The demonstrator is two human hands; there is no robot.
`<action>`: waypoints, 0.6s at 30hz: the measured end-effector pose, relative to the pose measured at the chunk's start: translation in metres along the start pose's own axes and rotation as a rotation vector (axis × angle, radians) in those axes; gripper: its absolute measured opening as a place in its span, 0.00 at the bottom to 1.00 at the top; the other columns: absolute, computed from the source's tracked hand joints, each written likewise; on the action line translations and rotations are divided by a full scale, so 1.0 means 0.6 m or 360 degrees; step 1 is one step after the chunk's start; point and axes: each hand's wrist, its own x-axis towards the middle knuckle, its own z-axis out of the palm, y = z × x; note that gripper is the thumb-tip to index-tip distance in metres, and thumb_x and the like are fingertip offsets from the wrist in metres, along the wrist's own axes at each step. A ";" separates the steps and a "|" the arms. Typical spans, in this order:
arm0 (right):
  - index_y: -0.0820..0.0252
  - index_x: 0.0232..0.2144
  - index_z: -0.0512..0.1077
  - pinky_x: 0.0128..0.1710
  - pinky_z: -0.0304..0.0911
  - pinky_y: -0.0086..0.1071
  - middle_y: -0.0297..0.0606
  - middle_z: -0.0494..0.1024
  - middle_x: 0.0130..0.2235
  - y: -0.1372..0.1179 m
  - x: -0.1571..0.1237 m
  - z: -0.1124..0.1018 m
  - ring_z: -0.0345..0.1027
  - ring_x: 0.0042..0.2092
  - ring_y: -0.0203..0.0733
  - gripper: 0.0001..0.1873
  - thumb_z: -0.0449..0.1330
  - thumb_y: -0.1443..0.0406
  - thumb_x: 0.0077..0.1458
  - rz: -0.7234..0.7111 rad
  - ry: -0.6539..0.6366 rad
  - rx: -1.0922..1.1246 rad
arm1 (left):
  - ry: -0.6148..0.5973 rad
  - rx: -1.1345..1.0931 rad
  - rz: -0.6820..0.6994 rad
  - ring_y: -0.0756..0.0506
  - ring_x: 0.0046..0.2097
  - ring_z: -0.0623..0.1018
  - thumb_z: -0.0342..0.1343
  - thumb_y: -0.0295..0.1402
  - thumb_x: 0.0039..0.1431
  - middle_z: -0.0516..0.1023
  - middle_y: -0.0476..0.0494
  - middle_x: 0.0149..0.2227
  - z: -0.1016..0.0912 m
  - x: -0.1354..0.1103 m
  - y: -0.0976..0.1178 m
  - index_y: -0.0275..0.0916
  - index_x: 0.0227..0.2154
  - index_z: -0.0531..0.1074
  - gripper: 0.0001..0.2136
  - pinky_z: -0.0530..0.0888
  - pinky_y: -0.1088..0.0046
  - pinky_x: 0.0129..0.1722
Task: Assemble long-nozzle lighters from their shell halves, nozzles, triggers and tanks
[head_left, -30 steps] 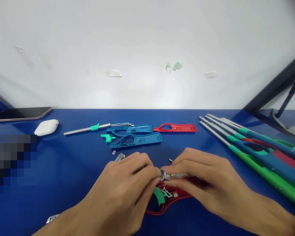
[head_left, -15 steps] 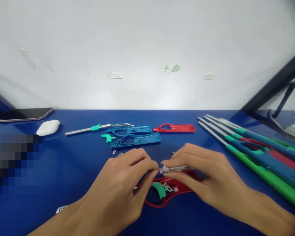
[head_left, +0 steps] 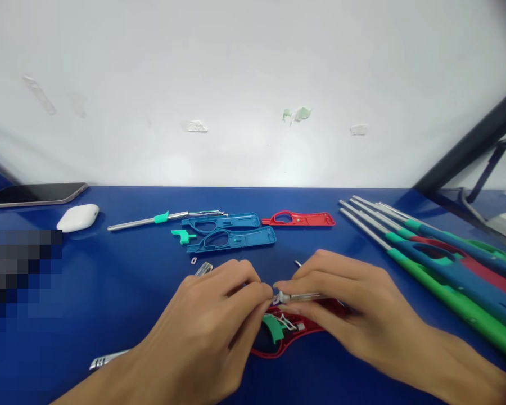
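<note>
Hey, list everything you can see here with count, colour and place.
wall: one, white, behind
scraps: several, pale, on wall
table: one, blue, underneath
phone: one, dark, far left
case: one, white, left
rod: one, silver, back left
blue half-shells: two, blue, back centre
red half-shell: one, red, back centre
trigger piece: one, green, centre-left
chip: one, pale, centre-left
clear part: one, clear, beyond left hand
open shell: one, red, below hands
long-nosed lighters: several, multicoloured, right
metal part: one, silver, near left
pixelated patch: one, dark, left
bar: one, black, far right
slim tube: one, clear, right fingers
left hand: one, bare, centre
right hand: one, bare, centre-right
</note>
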 end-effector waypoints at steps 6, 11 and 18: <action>0.54 0.44 0.78 0.36 0.69 0.30 0.34 0.81 0.36 -0.004 0.003 -0.001 0.73 0.36 0.37 0.06 0.63 0.68 0.66 -0.0036 -0.0005 0.0009 | -0.0024 0.0108 0.0067 0.51 0.32 0.73 0.50 0.23 0.70 0.74 0.50 0.35 -0.001 -0.005 -0.002 0.39 0.34 0.70 0.09 0.65 0.72 0.27; 0.55 0.45 0.78 0.35 0.70 0.28 0.33 0.81 0.36 -0.006 0.005 -0.002 0.73 0.35 0.35 0.08 0.64 0.68 0.65 0.0033 0.0051 -0.0019 | 0.0028 0.0137 0.0062 0.50 0.35 0.75 0.53 0.24 0.70 0.77 0.50 0.37 -0.002 -0.001 -0.006 0.41 0.41 0.74 0.07 0.69 0.73 0.31; 0.55 0.45 0.78 0.35 0.69 0.30 0.34 0.82 0.36 -0.002 0.000 -0.001 0.73 0.36 0.37 0.07 0.64 0.67 0.65 0.0058 0.0040 -0.0028 | 0.0041 0.0159 0.0004 0.49 0.36 0.76 0.53 0.25 0.70 0.77 0.50 0.36 -0.002 0.002 -0.006 0.42 0.41 0.75 0.08 0.73 0.73 0.36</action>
